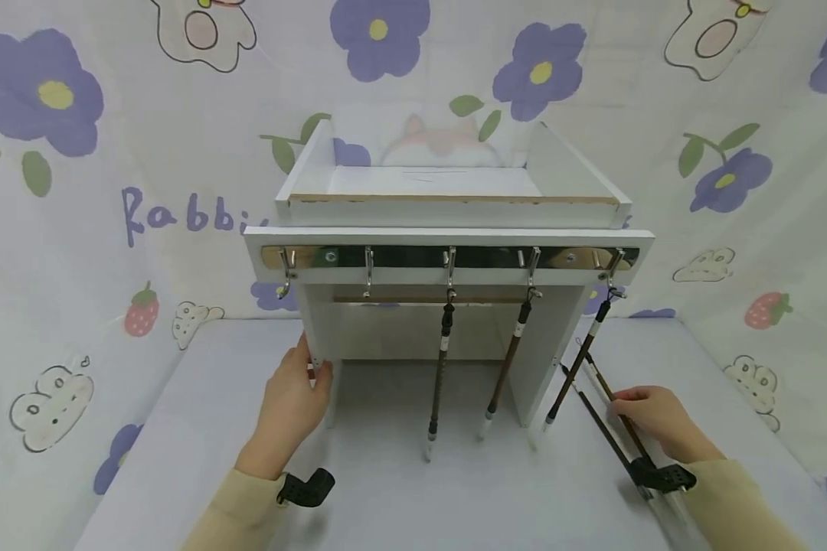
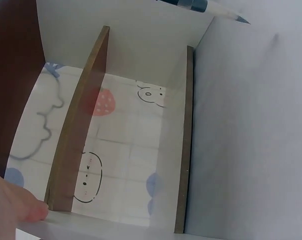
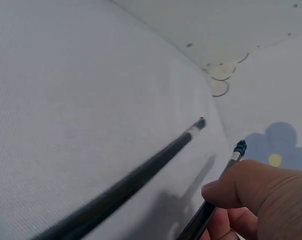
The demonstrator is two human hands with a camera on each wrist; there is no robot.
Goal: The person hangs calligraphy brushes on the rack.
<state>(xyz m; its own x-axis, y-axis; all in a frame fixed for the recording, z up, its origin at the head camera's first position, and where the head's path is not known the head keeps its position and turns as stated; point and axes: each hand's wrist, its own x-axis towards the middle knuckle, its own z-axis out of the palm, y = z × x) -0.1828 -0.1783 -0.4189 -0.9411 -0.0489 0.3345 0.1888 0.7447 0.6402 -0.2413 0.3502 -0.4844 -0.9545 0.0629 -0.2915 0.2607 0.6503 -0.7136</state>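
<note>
A white wooden rack stands on the table, several metal hooks along its front. Three calligraphy brushes hang tip down: one from the middle hook, one beside it, one at the far right. My left hand grips the edge of the rack's left side panel. To the right of the rack, my right hand pinches a dark brush between thumb and fingers. Another brush lies on the table, left of that hand.
The rack has an open top tray and a crossbar at its back. A printed cloth with flowers and rabbits hangs behind and at both sides. White cloth covers the table.
</note>
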